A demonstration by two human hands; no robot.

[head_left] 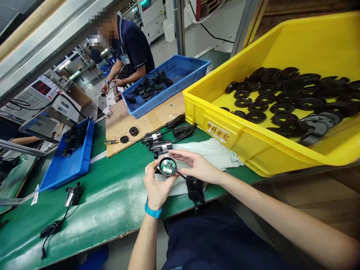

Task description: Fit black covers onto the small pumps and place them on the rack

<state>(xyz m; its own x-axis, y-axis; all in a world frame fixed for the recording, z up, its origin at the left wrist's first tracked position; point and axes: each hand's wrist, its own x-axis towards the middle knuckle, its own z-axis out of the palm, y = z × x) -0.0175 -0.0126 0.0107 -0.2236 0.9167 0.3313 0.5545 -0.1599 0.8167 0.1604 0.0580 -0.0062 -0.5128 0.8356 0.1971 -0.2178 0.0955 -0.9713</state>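
My left hand (158,185), with a blue band at the wrist, grips a small black cylindrical pump (160,165). Its open end faces up, showing a green circuit board (168,167) with white patches. My right hand (198,167) closes on the pump's right side, fingers along the far rim and thumb near the black cable (181,173). The cable leaves the open end for a tied bundle (196,189) at the table's front edge. Just beyond my hands, two more black pumps (163,146) with coiled cables lie beside a white cloth (216,150).
A yellow bin (225,129) of black rings stands right. Blue trays (168,99) (66,168) hold cabled parts. A screwdriver (111,142) and black round caps (134,131) lie on cardboard (120,122). Another pump (73,195) lies left on the green mat (112,202). A co-worker (135,48) works opposite.
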